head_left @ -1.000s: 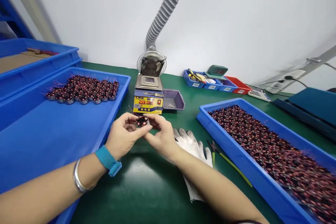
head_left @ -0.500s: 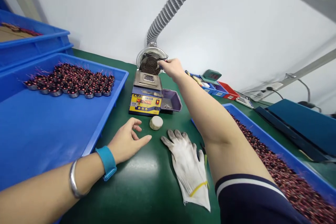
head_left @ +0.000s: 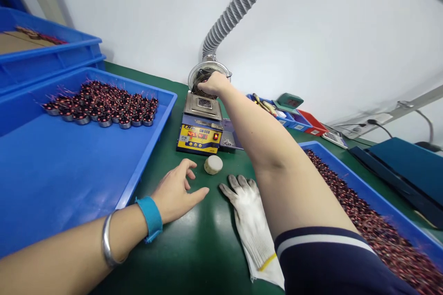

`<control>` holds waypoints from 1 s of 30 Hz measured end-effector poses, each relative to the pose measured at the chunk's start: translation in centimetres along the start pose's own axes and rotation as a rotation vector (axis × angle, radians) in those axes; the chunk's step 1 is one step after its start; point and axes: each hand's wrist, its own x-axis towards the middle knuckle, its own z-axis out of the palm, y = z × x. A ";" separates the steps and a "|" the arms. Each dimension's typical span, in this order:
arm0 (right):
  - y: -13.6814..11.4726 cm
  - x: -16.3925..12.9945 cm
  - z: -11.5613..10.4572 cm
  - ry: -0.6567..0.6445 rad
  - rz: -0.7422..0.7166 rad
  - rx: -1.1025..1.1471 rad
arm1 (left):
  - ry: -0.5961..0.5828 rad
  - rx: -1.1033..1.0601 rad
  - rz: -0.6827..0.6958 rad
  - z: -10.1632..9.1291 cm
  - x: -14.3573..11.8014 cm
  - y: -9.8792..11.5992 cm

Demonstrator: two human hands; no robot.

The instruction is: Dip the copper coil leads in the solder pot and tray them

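Note:
My right hand [head_left: 213, 84] reaches out over the back of the solder pot [head_left: 201, 122], right in front of the small round fan [head_left: 195, 76]. Its fingers are curled shut on a small copper-wound coil, which they mostly hide. My left hand [head_left: 180, 190] rests open on the green table [head_left: 194, 249], palm down, holding nothing. A white round puck [head_left: 213, 164] lies just beyond its fingertips. A white work glove [head_left: 252, 223] lies flat under my right arm.
A blue tray [head_left: 69, 175] on the left holds rows of finished coils [head_left: 104, 105] at its far end. Another blue tray [head_left: 384, 205] on the right is heaped with coils [head_left: 349, 193]. Small bins [head_left: 277, 109] stand behind. A ribbed hose [head_left: 242, 4] rises from the fan.
Both hands held a coil in front of the solder pot. My right hand then carried it out to the fan and has moved in over the pot. My left hand dropped open onto the table.

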 end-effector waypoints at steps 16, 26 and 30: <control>0.2 0.1 0.6 0.033 -0.003 0.023 | -0.005 0.004 -0.006 0.0 0.1 0.0; 1.9 0.7 -0.3 0.116 0.028 0.185 | -0.020 0.003 -0.011 0.0 0.2 -0.1; 2.4 0.6 0.2 0.097 0.100 0.223 | -0.021 0.004 -0.014 0.0 0.2 -0.1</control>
